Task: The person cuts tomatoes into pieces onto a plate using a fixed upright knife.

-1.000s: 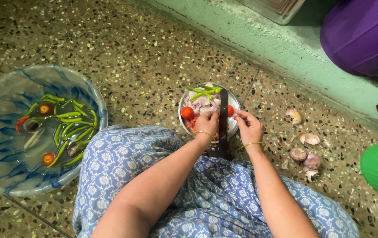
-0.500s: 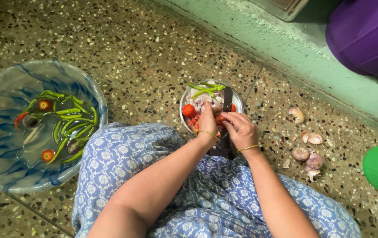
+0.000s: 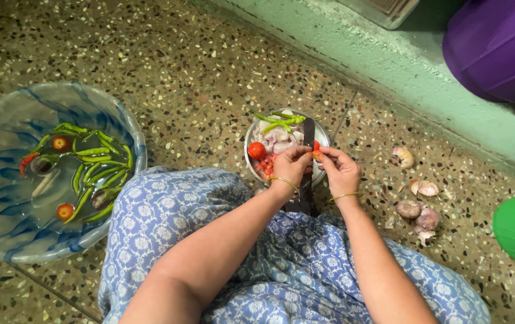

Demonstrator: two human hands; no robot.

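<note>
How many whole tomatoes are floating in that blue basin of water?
2. One tomato floats near the top of the blue basin, among the green chillies; the other tomato lies lower down. More may hide under the chillies.

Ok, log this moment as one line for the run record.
left hand: on tomato piece | right hand: on same piece, at upright blade | steel bowl: cut vegetables | basin: chillies, tomatoes in water
</note>
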